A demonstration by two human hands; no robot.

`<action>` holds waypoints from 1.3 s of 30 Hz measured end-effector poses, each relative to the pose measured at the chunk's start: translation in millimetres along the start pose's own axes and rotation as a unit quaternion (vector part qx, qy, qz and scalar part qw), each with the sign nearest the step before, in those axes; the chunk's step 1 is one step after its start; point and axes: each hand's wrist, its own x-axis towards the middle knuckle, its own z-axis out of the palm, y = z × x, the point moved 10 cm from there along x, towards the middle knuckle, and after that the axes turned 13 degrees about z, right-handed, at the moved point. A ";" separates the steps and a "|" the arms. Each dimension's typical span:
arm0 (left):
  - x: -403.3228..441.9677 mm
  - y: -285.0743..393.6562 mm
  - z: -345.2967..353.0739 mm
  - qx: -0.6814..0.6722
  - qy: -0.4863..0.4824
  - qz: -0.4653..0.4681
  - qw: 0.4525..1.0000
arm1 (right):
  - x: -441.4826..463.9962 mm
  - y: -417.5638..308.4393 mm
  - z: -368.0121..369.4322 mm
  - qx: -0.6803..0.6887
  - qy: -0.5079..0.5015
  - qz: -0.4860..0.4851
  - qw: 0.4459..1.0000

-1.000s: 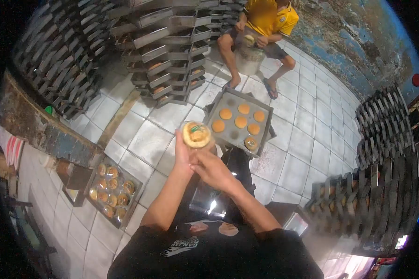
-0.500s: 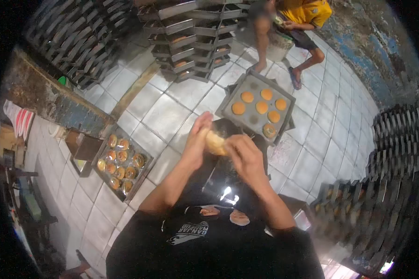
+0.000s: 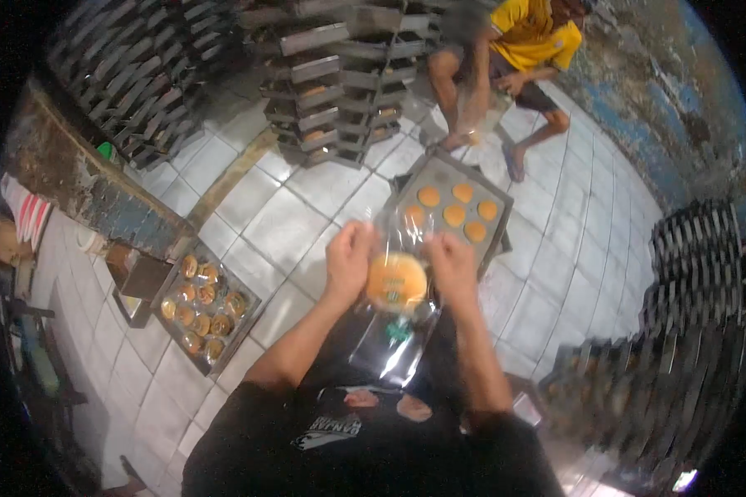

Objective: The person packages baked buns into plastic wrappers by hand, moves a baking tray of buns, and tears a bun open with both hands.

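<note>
My left hand [image 3: 350, 258] and my right hand [image 3: 451, 263] are raised in front of my chest, each with its fingers closed on an upper edge of a clear plastic bag [image 3: 404, 228]. Inside the bag, between my hands, a round golden bun [image 3: 396, 282] hangs, with green print over it. Below the bun, on my lap, lies a shiny stack of clear bags [image 3: 392, 348] with a green mark. Just beyond my hands, a square metal tray [image 3: 443, 176] on the floor holds several plain buns, partly hidden by the bag.
To the left, a tray [image 3: 247, 321] of several wrapped buns stands on the tiled floor. Racks of stacked trays [image 3: 315, 87] rise at the back, with more [image 3: 688, 331] at the right. A person in a yellow shirt [image 3: 526, 41] sits beyond the tray, one arm reaching down.
The bun, earlier between my hands, now hangs in the bag held open at its top. My right hand has moved from the bun to the bag's edge. The other person's arm has reached down toward the tray.
</note>
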 end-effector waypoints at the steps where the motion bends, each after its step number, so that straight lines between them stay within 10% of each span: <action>1: 3.4 15.1 -15.2 0.090 0.022 0.088 0.992 | -4.5 6.9 -6.3 0.003 0.000 0.017 1.000; 3: -1.1 27.0 -33.6 0.178 0.048 0.178 0.966 | -0.8 23.6 -3.5 0.138 -0.081 0.129 0.979; 8: -57.3 -51.0 -63.2 0.145 -0.027 0.059 0.987 | -64.0 124.3 56.4 0.156 -0.188 0.269 0.932; 12: -52.2 -75.2 -50.9 0.004 -0.027 -0.112 0.993 | -79.7 134.3 52.7 0.313 -0.053 0.234 0.919; 15: -29.1 -47.9 -7.6 -0.004 -0.159 0.055 0.986 | -73.6 98.3 44.0 0.407 -0.099 0.222 0.880; 19: -24.8 -36.3 7.5 0.090 -0.107 0.029 0.990 | -5.8 100.2 -22.9 0.072 0.057 0.062 0.994; 23: -74.9 -13.4 13.5 0.314 -0.226 0.115 0.915 | 24.7 118.2 -59.1 -0.240 0.209 -0.152 0.936; 28: -116.6 17.1 8.6 0.364 -0.251 0.194 0.876 | -30.1 153.2 -28.4 0.024 -0.076 0.110 0.991; 30: -127.6 -14.7 -4.8 0.191 -0.189 -0.042 0.962 | -65.6 147.4 -10.9 0.250 -0.111 0.062 0.960; 32: -126.6 -22.7 3.9 0.083 -0.161 -0.071 0.981 | -96.8 144.6 5.6 0.353 -0.143 0.142 0.914; 39: -145.8 -24.6 14.4 0.028 -0.191 -0.149 0.970 | -139.2 135.8 -5.7 0.209 -0.094 0.236 0.944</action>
